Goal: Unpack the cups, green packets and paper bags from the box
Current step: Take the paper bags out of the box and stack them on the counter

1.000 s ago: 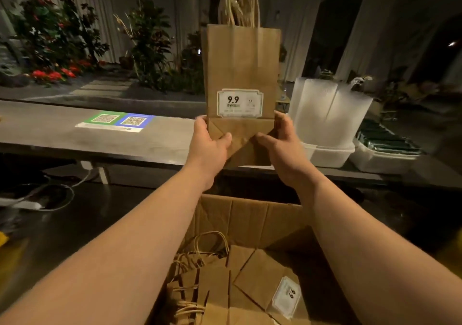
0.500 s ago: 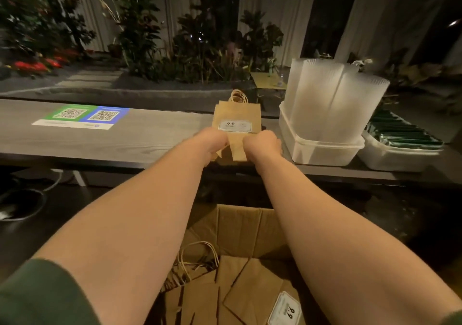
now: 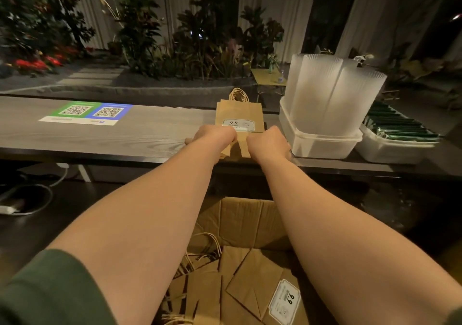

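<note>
Nearest, the open box [image 3: 245, 217] holds loose brown bags [image 3: 252, 274], 1 with its 9.9 label up. Just beyond the box, on the counter [image 3: 125, 137], the left hand [image 3: 215, 137] and right hand [image 3: 268, 142] curl side by side round the near end of 1 flat paper bag [image 3: 238, 113], its handles pointing away. Beyond the box to the right, ribbed cups [image 3: 332, 94] stand in a white tub [image 3: 322, 144]. Further right, green packets [image 3: 397, 124] fill a 2nd tub [image 3: 390, 152]. Beyond the box to the left lies a QR sheet [image 3: 87, 113].
</note>
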